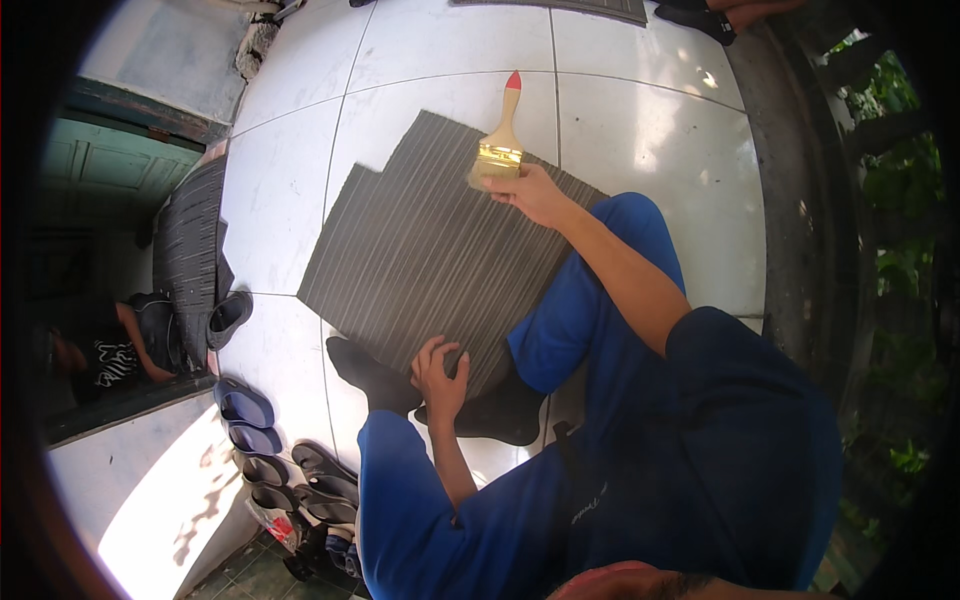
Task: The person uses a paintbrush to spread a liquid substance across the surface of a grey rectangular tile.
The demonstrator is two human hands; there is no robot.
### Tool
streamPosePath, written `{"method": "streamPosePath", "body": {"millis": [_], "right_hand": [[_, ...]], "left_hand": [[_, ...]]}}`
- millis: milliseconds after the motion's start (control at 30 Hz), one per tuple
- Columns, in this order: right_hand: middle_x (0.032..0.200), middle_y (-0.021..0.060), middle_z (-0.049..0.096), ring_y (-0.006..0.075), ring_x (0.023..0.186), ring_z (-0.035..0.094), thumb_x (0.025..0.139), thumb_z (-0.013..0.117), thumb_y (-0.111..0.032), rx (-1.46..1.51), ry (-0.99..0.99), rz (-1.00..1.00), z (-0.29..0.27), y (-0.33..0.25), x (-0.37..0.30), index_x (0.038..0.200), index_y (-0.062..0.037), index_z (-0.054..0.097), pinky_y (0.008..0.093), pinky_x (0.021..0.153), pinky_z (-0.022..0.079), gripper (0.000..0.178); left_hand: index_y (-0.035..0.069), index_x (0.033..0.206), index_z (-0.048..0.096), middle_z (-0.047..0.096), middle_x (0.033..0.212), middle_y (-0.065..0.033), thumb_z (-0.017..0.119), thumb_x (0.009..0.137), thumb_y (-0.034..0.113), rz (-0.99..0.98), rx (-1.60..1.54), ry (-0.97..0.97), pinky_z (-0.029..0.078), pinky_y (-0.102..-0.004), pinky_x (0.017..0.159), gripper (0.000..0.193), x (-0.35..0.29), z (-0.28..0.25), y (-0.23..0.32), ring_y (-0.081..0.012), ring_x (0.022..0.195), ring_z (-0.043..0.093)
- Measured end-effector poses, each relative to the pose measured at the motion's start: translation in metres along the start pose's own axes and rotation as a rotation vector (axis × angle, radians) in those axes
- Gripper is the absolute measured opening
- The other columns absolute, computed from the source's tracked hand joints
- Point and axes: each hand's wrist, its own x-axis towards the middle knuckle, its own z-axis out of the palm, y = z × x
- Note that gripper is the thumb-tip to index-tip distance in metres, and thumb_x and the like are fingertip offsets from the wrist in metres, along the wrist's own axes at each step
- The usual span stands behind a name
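Note:
My right hand (534, 193) is closed on a paintbrush (507, 130) with a pale wooden handle, red tip and gold-coloured band. The fingers grip it at the bristle end, and its handle points away from me. Below the brush lies a grey striped mat (440, 225) with a stepped cut-out at its far left corner. At the mat's near edge is my left hand (440, 380), fingers curled around something dark that I cannot make out.
My dark-socked feet (365, 375) are by the mat's near edge. Several sandals (245, 405) line the left side near a doorway, where a person (115, 355) sits. Another dark striped mat (190, 255) leans there. A person's foot (700, 22) shows at far right.

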Motion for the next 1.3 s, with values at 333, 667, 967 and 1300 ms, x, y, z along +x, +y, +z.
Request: {"method": "streamPosePath", "body": {"millis": [333, 667, 967, 1300], "right_hand": [[0.096, -0.0027, 0.061, 0.0063, 0.080, 0.050, 0.094, 0.078, -0.011, -0.181, -0.106, -0.021, 0.006, -0.008, -0.005, 0.116, -0.0061, 0.065, 0.0262, 0.068, 0.042, 0.027], [0.094, -0.0026, 0.056, 0.0077, 0.075, 0.046, 0.092, 0.080, -0.011, -0.255, -0.066, -0.070, 0.005, -0.004, -0.006, 0.122, -0.0017, 0.064, 0.0252, 0.064, 0.040, 0.036], [0.104, 0.0012, 0.071, 0.0094, 0.078, 0.058, 0.084, 0.085, -0.013, -0.325, 0.071, -0.085, -0.001, 0.001, 0.000, 0.120, -0.0039, 0.070, 0.0262, 0.066, 0.049, 0.040], [0.102, 0.0054, 0.072, 0.0133, 0.088, 0.069, 0.086, 0.081, -0.005, -0.122, -0.033, -0.192, 0.005, -0.001, -0.003, 0.110, -0.0016, 0.068, 0.0299, 0.075, 0.058, 0.027]], "left_hand": [[0.014, 0.119, 0.071, 0.054, 0.148, -0.0045, 0.077, 0.091, 0.025, 0.018, 0.006, 0.016, 0.024, -0.0590, 0.119, 0.031, 0.000, 0.001, -0.002, -0.0315, 0.145, 0.038], [0.014, 0.119, 0.072, 0.053, 0.148, -0.0053, 0.077, 0.091, 0.025, 0.014, 0.000, 0.012, 0.024, -0.0597, 0.119, 0.031, 0.000, 0.000, -0.002, -0.0317, 0.146, 0.038], [0.013, 0.119, 0.071, 0.053, 0.148, -0.0052, 0.076, 0.092, 0.026, 0.010, -0.009, 0.003, 0.023, -0.0602, 0.120, 0.031, 0.001, 0.001, 0.000, -0.0317, 0.146, 0.038], [0.014, 0.119, 0.072, 0.053, 0.148, -0.0046, 0.076, 0.092, 0.026, 0.004, 0.003, 0.002, 0.024, -0.0610, 0.119, 0.030, 0.001, 0.000, 0.000, -0.0317, 0.146, 0.038]]}}
